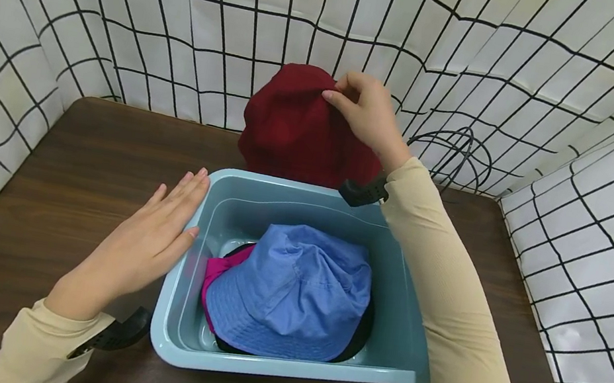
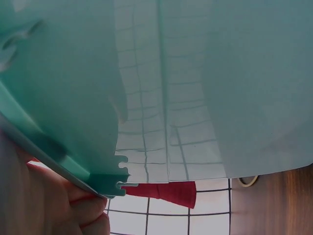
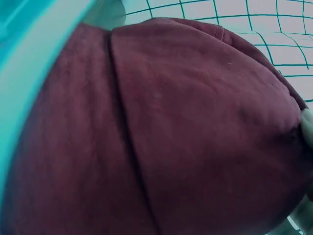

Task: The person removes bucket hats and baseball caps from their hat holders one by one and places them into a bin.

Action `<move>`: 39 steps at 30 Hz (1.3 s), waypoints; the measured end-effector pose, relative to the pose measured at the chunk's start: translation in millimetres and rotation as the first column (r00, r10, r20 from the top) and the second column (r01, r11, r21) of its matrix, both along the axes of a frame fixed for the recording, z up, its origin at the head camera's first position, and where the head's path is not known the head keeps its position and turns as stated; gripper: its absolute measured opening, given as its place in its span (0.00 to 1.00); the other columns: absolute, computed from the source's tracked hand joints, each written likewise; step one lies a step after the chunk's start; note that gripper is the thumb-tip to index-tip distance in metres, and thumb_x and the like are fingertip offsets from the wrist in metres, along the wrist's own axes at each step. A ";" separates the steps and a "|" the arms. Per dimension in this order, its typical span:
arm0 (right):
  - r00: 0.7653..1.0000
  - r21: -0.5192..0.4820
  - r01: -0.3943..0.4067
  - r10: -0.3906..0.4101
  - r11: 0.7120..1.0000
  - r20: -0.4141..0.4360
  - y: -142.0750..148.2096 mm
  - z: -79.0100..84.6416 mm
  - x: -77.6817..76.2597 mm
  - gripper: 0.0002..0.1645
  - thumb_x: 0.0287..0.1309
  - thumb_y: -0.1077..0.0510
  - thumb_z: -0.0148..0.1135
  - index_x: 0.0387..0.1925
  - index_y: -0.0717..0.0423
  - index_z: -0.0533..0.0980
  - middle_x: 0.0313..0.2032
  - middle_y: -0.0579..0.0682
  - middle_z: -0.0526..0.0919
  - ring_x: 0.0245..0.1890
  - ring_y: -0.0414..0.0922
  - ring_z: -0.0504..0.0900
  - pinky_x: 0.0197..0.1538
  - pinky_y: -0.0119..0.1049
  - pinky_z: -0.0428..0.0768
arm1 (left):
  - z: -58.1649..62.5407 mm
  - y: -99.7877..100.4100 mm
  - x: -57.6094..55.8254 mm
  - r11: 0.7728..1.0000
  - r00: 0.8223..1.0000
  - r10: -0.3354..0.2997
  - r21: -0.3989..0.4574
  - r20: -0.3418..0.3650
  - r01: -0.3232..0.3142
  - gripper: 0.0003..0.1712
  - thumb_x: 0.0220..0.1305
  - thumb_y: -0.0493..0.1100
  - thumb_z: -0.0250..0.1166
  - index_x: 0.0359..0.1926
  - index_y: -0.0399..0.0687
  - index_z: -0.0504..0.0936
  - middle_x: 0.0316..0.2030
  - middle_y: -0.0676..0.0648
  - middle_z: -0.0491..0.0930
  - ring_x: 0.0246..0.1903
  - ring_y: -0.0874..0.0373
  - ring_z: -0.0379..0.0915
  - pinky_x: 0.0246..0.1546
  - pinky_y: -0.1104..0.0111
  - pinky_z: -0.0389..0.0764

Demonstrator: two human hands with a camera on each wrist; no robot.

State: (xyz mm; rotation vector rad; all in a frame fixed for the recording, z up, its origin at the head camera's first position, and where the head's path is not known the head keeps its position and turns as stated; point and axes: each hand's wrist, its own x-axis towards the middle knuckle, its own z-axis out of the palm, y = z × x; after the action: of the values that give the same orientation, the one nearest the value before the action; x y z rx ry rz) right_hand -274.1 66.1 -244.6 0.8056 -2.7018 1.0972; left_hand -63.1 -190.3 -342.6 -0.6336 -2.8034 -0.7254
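Behind the basin, my right hand (image 1: 365, 110) pinches the top of a dark red bucket hat (image 1: 295, 133) between thumb and fingers. The hat's crown and a seam fill most of the right wrist view, hat (image 3: 195, 122). My left hand (image 1: 148, 240) lies with straight fingers along the left rim of the light blue basin (image 1: 279, 370). Inside the basin a blue bucket hat (image 1: 291, 289) sits on top, with a magenta one (image 1: 217, 269) poking out at its left. Black edges (image 1: 363, 334) show underneath; the rest of these is hidden.
The basin stands on a dark brown wooden table (image 1: 127, 149). Black wire grid panels (image 1: 249, 22) with white backing surround the table at the back and both sides. A coil of black cable (image 1: 485, 169) hangs near the back right, beyond my right wrist.
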 end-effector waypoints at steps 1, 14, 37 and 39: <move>1.000 0.000 0.015 -0.015 1.000 -0.013 -1.7 2.6 -0.4 0.10 0.62 0.56 0.60 0.31 0.59 0.74 0.27 0.49 0.73 0.29 0.41 0.67 0.33 0.29 0.66 | 0.3 0.4 0.2 1.000 1.000 0.000 0.000 -0.001 0.000 0.39 0.66 0.44 0.52 0.73 0.40 0.46 0.72 0.39 0.48 0.70 0.42 0.41 0.68 0.49 0.40; 0.995 0.012 0.093 -0.093 0.996 -0.021 -28.1 21.4 0.2 0.11 0.68 0.52 0.51 0.34 0.56 0.70 0.27 0.45 0.69 0.30 0.40 0.66 0.34 0.28 0.64 | -1.9 0.7 -1.3 1.000 1.000 -0.010 0.006 -0.011 0.010 0.39 0.66 0.44 0.52 0.73 0.40 0.46 0.72 0.39 0.47 0.70 0.42 0.41 0.68 0.48 0.40; 0.937 -0.295 0.252 -0.157 0.922 0.311 -71.3 20.9 9.8 0.13 0.62 0.54 0.60 0.25 0.57 0.74 0.22 0.46 0.72 0.15 0.37 0.66 0.21 0.27 0.70 | -0.1 1.7 -0.6 1.000 1.000 0.004 0.012 0.003 -0.004 0.40 0.65 0.44 0.53 0.73 0.40 0.47 0.72 0.39 0.48 0.70 0.42 0.41 0.68 0.47 0.42; 0.930 -0.335 0.247 -0.124 0.909 0.347 -74.2 17.4 12.1 0.12 0.61 0.56 0.60 0.26 0.58 0.74 0.25 0.47 0.74 0.18 0.38 0.69 0.25 0.27 0.76 | 0.2 1.9 -0.5 1.000 1.000 0.006 0.014 0.004 -0.006 0.40 0.65 0.44 0.53 0.73 0.40 0.47 0.72 0.39 0.48 0.70 0.42 0.42 0.67 0.47 0.43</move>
State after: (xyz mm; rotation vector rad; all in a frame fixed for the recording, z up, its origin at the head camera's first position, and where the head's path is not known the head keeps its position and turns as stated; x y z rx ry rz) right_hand -262.0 -8.0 -227.2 0.3179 -2.5969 1.7477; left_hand -63.6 -188.4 -342.5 -0.6215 -2.8004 -0.7447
